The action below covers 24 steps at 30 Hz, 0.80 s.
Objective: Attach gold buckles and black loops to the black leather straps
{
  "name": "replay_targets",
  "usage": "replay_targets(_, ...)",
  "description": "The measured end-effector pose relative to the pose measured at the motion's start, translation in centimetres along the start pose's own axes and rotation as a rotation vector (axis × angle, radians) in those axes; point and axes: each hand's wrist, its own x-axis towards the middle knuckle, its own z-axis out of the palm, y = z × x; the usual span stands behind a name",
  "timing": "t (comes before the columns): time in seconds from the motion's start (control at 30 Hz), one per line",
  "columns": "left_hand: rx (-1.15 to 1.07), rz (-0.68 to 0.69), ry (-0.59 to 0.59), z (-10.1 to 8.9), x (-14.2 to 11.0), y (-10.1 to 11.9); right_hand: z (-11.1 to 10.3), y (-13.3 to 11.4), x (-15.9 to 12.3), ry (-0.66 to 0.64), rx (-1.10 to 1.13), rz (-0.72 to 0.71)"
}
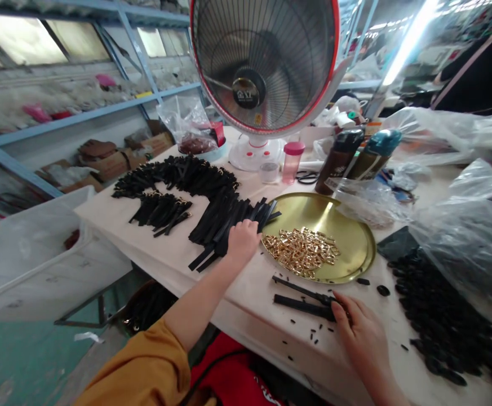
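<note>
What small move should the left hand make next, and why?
Probably draw one piece from the black strips with the left hand: it appears to touch their end nearest the gold tray, while the right hand is at the dark lengths in front of that tray.

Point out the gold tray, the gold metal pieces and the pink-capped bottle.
Gold tray [354, 239]: head view, bare surface toward the right.
Gold metal pieces [302, 251]: head view, middle of the heap.
Pink-capped bottle [291, 169]: head view, body below the cap.

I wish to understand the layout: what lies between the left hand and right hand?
In the head view, between left hand and right hand: the near edge of the golden tray, small gold pieces, two long dark strips and tiny black bits.
</note>
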Motion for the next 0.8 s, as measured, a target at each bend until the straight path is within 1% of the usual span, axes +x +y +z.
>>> replay_targets(0.03, 0.044, -0.055, -0.036, 0.0, 0.8, -0.9, 0.0, 0.1, 0.0, -0.005, 0.002, 0.003)
replay_targets(0.13, 0.074, -0.102, -0.077, 0.7, 2.1, -2.2, 0.1, 0.3, 0.1, -0.004, 0.015, 0.021)
replay_targets(0.23, 0.066, -0.129, -0.074, 1.6, 2.2, -2.2, 0.1, 0.5, 0.0, -0.009, 0.029, 0.038)
replay_targets(0.33, 0.047, -0.163, -0.061, 1.9, 2.3, -2.2, 0.2, 0.7, -0.2, -0.011, 0.045, 0.050)
replay_targets(0.5, -0.007, -0.226, -0.058, 1.8, 2.8, -2.6, 0.4, 0.6, -0.3, -0.001, 0.075, 0.072)
replay_targets(0.63, -0.071, -0.236, -0.035, 1.7, 2.6, -2.7, 0.4, 0.6, -0.5, 0.002, 0.099, 0.091)
replay_targets(0.8, -0.169, -0.200, 0.032, 0.4, 1.3, -2.2, 0.6, 0.7, -0.6, 0.015, 0.166, 0.119)
